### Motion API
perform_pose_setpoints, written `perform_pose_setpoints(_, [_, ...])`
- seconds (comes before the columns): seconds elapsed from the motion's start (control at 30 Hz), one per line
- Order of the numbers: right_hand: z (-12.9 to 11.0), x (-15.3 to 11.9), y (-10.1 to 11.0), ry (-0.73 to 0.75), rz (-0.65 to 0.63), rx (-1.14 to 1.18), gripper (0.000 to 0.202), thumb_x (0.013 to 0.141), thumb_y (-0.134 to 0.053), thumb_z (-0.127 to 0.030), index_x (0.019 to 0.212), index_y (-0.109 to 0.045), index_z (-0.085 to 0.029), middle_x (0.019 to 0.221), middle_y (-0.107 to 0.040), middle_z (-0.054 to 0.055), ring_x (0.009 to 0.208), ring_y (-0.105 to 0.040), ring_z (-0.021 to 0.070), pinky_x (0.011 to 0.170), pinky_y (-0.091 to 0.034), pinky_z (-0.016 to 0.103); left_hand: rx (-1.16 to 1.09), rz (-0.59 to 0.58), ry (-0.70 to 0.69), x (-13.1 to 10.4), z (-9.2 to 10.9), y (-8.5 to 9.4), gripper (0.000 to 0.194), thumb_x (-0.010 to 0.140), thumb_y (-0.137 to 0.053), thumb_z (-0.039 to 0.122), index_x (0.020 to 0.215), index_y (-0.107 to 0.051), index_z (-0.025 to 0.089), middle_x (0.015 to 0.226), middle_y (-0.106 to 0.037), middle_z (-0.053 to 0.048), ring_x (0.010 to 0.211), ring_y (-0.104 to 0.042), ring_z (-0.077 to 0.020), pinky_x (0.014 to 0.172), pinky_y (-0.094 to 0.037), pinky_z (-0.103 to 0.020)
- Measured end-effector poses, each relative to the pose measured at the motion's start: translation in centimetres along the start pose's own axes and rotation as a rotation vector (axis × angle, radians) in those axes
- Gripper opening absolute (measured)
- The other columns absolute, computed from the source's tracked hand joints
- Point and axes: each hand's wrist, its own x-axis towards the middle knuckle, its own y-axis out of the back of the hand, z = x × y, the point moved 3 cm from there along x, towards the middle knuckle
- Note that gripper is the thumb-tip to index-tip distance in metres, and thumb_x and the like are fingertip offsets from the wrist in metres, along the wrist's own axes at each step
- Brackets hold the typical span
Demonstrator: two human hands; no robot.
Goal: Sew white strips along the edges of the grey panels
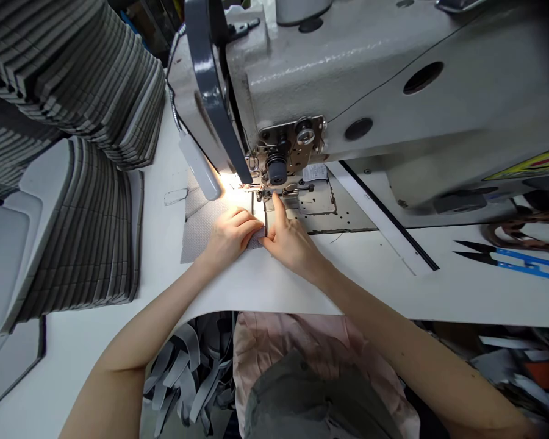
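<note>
A grey fabric piece [199, 222] lies on the white table under the needle area of a sewing machine [283, 137], lit by a small lamp. My left hand [233, 235] rests on the fabric with its fingers curled and pressed together at the right edge, close to the seam. Just right of it, my right hand [290, 238] has its index finger stretched toward the presser foot [260, 195] and its thumb apart, touching the fabric's edge. The fabric's far part is hidden behind the machine head.
Tall stacks of grey padded pieces [82, 231] stand on the left. A white strip with a black edge [384, 216] lies diagonally at the right, near blue-handled snips [521, 259]. Grey strips [187, 366] hang below the table edge.
</note>
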Motion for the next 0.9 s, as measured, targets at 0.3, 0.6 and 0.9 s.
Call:
perform_pose_setpoints(0.3, [-0.1, -0.5, 0.0, -0.015, 0.092, -0.193, 0.044, 0.087, -0.065, -0.016, 0.128, -0.05, -0.009, 0.081, -0.071, 0.004, 0.071, -0.065, 0.0191, 0.066, -0.041, 0.027, 0.157, 0.023, -0.095, -0.4, 1.0, 0.3, 0.024, 0.099, -0.047, 0.014, 0.091, -0.069, 0.017, 0.087, -0.071, -0.006, 0.081, -0.06, -0.0181, 0.069, -0.049, -0.03])
perform_pose_setpoints(0.6, [0.2, -3.2, -1.3, 0.341, 0.209, -0.563, 0.03, 0.096, -0.048, -0.011, 0.078, -0.07, -0.019, 0.069, -0.068, 0.001, 0.054, -0.052, 0.011, 0.051, -0.017, 0.029, 0.177, -0.016, -0.143, -0.9, 1.5, 0.5, 0.032, 0.09, -0.041, 0.001, 0.103, -0.067, 0.016, 0.098, -0.072, -0.007, 0.092, -0.063, -0.0194, 0.076, -0.053, -0.031])
perform_pose_setpoints(0.9, [-0.1, -2.8, -0.6, 0.287, 0.075, -0.629, 0.04, 0.096, -0.042, -0.007, 0.117, -0.073, -0.021, 0.063, -0.066, 0.005, 0.056, -0.055, 0.0135, 0.053, -0.016, 0.031, 0.162, 0.023, -0.138, 0.0, 0.2, 0.0, 0.035, 0.088, -0.041, 0.0, 0.104, -0.068, 0.015, 0.1, -0.072, -0.007, 0.094, -0.064, -0.0199, 0.077, -0.054, -0.031])
